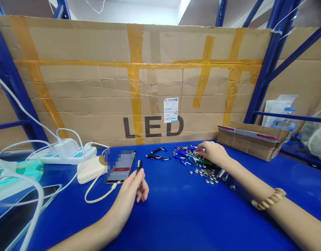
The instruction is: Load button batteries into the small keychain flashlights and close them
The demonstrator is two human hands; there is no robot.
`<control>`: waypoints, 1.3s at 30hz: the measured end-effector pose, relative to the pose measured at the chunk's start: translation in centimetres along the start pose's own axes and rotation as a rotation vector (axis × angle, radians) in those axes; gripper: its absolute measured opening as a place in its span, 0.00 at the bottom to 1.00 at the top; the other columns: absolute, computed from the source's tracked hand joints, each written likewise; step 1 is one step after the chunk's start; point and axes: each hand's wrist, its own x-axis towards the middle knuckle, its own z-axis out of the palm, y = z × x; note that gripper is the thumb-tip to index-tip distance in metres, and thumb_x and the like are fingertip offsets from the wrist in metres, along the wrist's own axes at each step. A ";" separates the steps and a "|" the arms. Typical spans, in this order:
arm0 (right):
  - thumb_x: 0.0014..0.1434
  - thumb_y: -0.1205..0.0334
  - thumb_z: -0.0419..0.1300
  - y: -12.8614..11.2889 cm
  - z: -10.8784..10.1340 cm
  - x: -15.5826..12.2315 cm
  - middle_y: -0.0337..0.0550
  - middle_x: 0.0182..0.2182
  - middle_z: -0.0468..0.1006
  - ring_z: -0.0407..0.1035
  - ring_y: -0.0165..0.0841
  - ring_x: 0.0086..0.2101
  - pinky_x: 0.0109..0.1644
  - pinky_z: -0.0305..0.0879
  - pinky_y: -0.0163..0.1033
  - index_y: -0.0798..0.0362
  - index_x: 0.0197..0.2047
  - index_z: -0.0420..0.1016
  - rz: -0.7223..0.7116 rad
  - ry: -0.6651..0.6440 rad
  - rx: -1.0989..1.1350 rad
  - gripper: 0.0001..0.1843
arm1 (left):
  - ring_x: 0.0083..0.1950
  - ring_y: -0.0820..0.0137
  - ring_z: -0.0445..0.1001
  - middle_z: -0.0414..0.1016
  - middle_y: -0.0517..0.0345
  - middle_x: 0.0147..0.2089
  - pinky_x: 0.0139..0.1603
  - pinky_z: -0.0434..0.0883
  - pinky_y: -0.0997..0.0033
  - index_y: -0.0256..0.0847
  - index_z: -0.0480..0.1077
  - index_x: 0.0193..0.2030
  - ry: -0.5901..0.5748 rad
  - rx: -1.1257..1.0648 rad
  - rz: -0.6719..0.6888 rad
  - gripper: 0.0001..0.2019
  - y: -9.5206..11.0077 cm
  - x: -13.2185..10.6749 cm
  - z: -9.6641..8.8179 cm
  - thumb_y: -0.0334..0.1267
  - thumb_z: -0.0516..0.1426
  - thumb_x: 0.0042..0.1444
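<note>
My left hand [134, 186] is closed round a small black flashlight tube [139, 165], which points up between thumb and fingers, beside the phone. My right hand [211, 152] reaches into a heap of carabiner keychain flashlights [182, 156] in blue, green and other colours. Its fingertips are pinched together there; whatever they hold is too small to make out. Below that hand lie several silver button cells [207, 172] and metal tubes [223, 175], partly hidden by the forearm. Two black keychain flashlights, one nearer [157, 157] and one farther [158, 150], lie apart, left of the heap.
A phone [123, 165] lies at the left by a cream power bank [89, 169] with a cable. White cords run from a power strip [84, 155]; another phone [21, 216] lies in front. A low cardboard box [249, 141] stands back right, before a tall cardboard wall [97, 101].
</note>
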 end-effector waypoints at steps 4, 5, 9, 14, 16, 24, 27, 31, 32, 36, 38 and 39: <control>0.54 0.61 0.59 -0.1 0.1 -0.1 0.36 0.33 0.80 0.73 0.34 0.35 0.31 0.63 0.33 0.46 0.32 0.78 -0.011 -0.015 0.016 0.06 | 0.19 0.76 0.59 0.63 0.67 0.16 0.22 0.53 0.77 0.41 0.54 0.25 0.009 -0.018 -0.003 0.17 -0.2 0.1 0.0 0.52 0.49 0.56; 0.54 0.62 0.59 -0.1 0.2 -0.1 0.36 0.32 0.80 0.73 0.35 0.35 0.31 0.63 0.33 0.46 0.32 0.78 -0.013 -0.021 0.020 0.06 | 0.19 0.76 0.59 0.63 0.67 0.16 0.22 0.53 0.77 0.41 0.54 0.26 0.012 -0.013 -0.002 0.17 -0.2 0.2 0.0 0.52 0.49 0.56; 0.52 0.64 0.60 -0.1 0.6 -0.1 0.37 0.32 0.80 0.73 0.35 0.35 0.31 0.63 0.33 0.47 0.32 0.78 -0.012 -0.019 0.034 0.05 | 0.18 0.77 0.57 0.63 0.67 0.15 0.21 0.53 0.78 0.40 0.57 0.27 0.008 0.022 -0.012 0.17 0.2 0.2 0.2 0.53 0.52 0.52; 0.50 0.64 0.61 0.0 0.8 0.0 0.38 0.30 0.79 0.72 0.36 0.33 0.30 0.62 0.34 0.48 0.29 0.78 -0.015 0.012 0.077 0.04 | 0.19 0.76 0.57 0.62 0.67 0.16 0.20 0.52 0.78 0.40 0.59 0.32 -0.002 0.093 -0.007 0.19 0.0 0.3 0.2 0.56 0.52 0.50; 0.49 0.65 0.61 -0.1 0.6 0.0 0.39 0.29 0.79 0.72 0.37 0.34 0.30 0.62 0.35 0.50 0.28 0.78 -0.005 0.038 0.110 0.04 | 0.20 0.75 0.58 0.62 0.67 0.17 0.20 0.51 0.78 0.40 0.59 0.33 -0.008 0.094 0.011 0.19 -0.3 0.4 0.1 0.56 0.51 0.50; 0.53 0.54 0.58 -3.4 -1.2 -1.1 0.41 0.28 0.79 0.73 0.32 0.30 0.32 0.66 0.32 0.53 0.33 0.78 -0.012 0.130 0.483 0.12 | 0.26 0.72 0.58 0.61 0.63 0.24 0.27 0.55 0.73 0.39 0.61 0.25 -0.008 0.238 0.008 0.23 -0.4 -0.2 0.1 0.55 0.42 0.59; 0.50 0.50 0.60 -5.7 -1.6 -2.3 0.43 0.27 0.79 0.73 0.33 0.30 0.33 0.68 0.33 0.55 0.33 0.77 -0.076 0.027 0.990 0.16 | 0.29 0.71 0.58 0.59 0.63 0.26 0.31 0.56 0.72 0.40 0.59 0.27 -0.049 0.335 0.090 0.23 -0.1 -0.7 0.2 0.54 0.37 0.62; 0.49 0.51 0.62 -8.8 -1.8 -4.4 0.41 0.27 0.78 0.71 0.29 0.28 0.34 0.68 0.33 0.55 0.32 0.76 -0.229 -0.054 1.237 0.14 | 0.30 0.71 0.57 0.57 0.63 0.27 0.32 0.56 0.73 0.41 0.57 0.28 -0.157 0.443 0.204 0.18 0.4 -1.3 0.5 0.47 0.38 0.63; 0.50 0.52 0.61 -9.4 -1.8 -5.0 0.40 0.27 0.78 0.71 0.29 0.28 0.33 0.67 0.32 0.55 0.32 0.75 -0.285 -0.073 1.251 0.13 | 0.30 0.71 0.57 0.58 0.63 0.28 0.33 0.56 0.73 0.41 0.57 0.28 -0.174 0.473 0.228 0.16 0.5 -1.3 0.6 0.45 0.40 0.63; 0.53 0.56 0.60 -10.7 -2.0 -6.5 0.39 0.26 0.77 0.68 0.27 0.25 0.29 0.66 0.31 0.54 0.31 0.75 -0.440 -0.066 1.135 0.09 | 0.31 0.71 0.58 0.60 0.63 0.29 0.35 0.57 0.74 0.41 0.61 0.32 -0.191 0.544 0.271 0.09 0.7 -1.4 0.7 0.39 0.44 0.60; 0.55 0.58 0.58 -10.1 -2.1 -6.2 0.39 0.27 0.77 0.68 0.27 0.26 0.30 0.65 0.32 0.53 0.31 0.76 -0.501 0.040 0.953 0.08 | 0.31 0.71 0.58 0.60 0.63 0.29 0.35 0.57 0.75 0.41 0.61 0.32 -0.180 0.535 0.258 0.09 0.8 -1.4 0.7 0.39 0.45 0.60; 0.56 0.59 0.57 -9.5 -2.1 -5.8 0.40 0.28 0.77 0.69 0.28 0.27 0.31 0.65 0.33 0.52 0.32 0.76 -0.520 0.114 0.832 0.08 | 0.31 0.71 0.59 0.60 0.63 0.29 0.34 0.57 0.75 0.41 0.62 0.33 -0.177 0.526 0.246 0.09 0.8 -1.4 0.7 0.39 0.45 0.60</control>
